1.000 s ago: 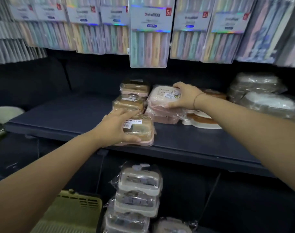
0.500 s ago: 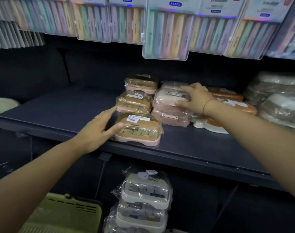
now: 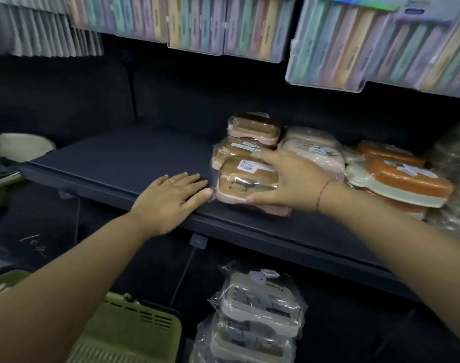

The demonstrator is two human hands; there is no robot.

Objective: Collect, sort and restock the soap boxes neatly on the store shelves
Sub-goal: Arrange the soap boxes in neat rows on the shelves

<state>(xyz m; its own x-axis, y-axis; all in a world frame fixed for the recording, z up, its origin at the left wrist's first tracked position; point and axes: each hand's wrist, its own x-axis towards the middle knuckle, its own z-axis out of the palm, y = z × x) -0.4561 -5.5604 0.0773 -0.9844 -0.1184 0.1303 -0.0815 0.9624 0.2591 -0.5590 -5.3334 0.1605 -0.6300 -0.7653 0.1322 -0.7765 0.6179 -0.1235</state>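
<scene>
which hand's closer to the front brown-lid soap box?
Right. The right hand grips the front brown-lid soap box; the left hand lies flat on the shelf just left of it.

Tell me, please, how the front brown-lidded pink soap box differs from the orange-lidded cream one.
The brown-lidded pink soap box is a compact rounded rectangle; the orange-lidded cream soap box is a wider oval. The right hand grips the pink box; the orange box lies untouched. Both wear clear wrap with white labels.

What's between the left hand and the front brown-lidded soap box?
Nothing, by the head view: the left hand lies flat on the dark shelf, its thumb tip at the clear wrap of the brown-lidded pink soap box, which the right hand grips.
</scene>
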